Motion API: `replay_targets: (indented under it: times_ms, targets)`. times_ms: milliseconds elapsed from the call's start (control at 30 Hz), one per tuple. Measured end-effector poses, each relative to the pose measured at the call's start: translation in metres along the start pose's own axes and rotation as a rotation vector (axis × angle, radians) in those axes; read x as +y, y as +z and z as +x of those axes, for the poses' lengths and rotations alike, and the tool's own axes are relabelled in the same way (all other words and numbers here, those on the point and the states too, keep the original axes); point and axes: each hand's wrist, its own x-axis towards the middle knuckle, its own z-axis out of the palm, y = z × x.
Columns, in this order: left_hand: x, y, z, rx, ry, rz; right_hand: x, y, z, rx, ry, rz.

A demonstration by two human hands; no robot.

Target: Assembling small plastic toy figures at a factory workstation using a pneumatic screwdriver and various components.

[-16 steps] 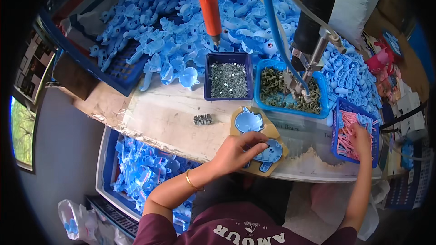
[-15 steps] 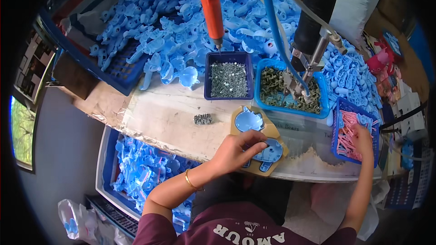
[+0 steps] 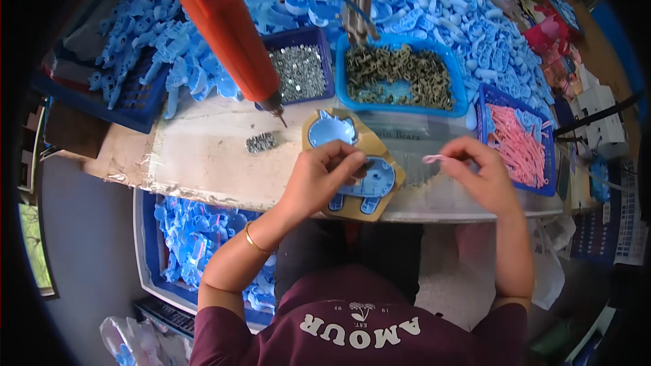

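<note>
My right hand [image 3: 483, 171] pinches a small pink plastic strip [image 3: 432, 158], held above the table between the jig and the pink parts' basket. My left hand [image 3: 322, 179] is closed, thumb against fingers, over the left side of a tan jig [image 3: 388, 146]; whatever its fingertips hold is too small to make out. Set in the jig are a round blue plastic shell [image 3: 331, 131] and, below it, a blue body-shaped shell [image 3: 377, 177] with two leg pieces. The left hand partly covers the lower shell.
An orange electric screwdriver [image 3: 227, 34] hangs tip-down left of the jig. Behind stand a dark blue tray of small metal pieces [image 3: 298, 74] and a light blue tray of brownish parts [image 3: 400, 78]. Pink strips fill a blue basket [image 3: 515, 146]. Blue parts [image 3: 441, 13] are heaped behind.
My right hand has come out of the basket leftward with a pink strip. The left hand stays over the jig. The camera view has shifted, and the screwdriver looks larger and lower.
</note>
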Motion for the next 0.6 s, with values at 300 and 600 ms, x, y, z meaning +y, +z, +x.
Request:
replay_targets:
  times_ms: [300, 600]
  targets:
    - [0.005, 0.008, 0.000, 0.009, 0.007, -0.084, 0.000, 0.068, 0.022, -0.060, 0.057, 0.039]
    - [0.001, 0.011, -0.009, 0.069, 0.061, 0.033, 0.000, 0.089, 0.013, 0.140, -0.020, 0.015]
